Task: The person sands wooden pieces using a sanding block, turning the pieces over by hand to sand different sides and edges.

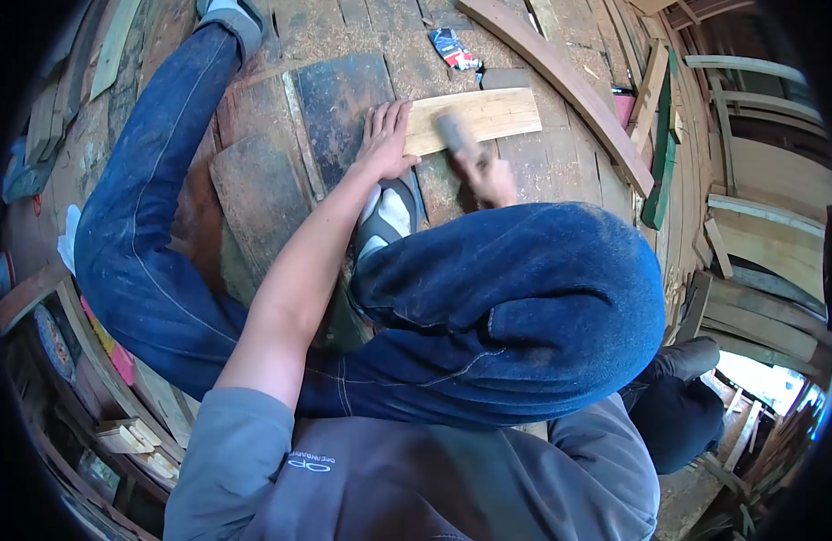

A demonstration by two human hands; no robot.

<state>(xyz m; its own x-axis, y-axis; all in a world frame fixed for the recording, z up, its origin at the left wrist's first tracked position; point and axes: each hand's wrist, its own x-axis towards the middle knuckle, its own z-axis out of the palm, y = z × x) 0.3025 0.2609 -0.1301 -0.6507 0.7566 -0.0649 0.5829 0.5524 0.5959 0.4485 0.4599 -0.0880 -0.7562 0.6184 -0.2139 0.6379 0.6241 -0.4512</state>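
Observation:
A pale wooden board [510, 111] lies on the worn plank floor in front of me. My left hand [386, 140] is at its left end, fingers and thumb set around that end and holding it. My right hand [493, 180] is closed around a tool with a grey head [454, 133], hammer-like but smeared by motion, over the board's near side. Its handle is mostly hidden by the fist. My sandalled foot [389, 215] rests just below the board's left end.
Behind the board lie a red, white and blue packet [452, 49] and a dark flat piece [504, 78]. A long timber [560, 86] slants across the right, near a green strip [664, 162]. My bent knee [605, 270] rises close to my right arm. Stacked planks [767, 234] line the right side.

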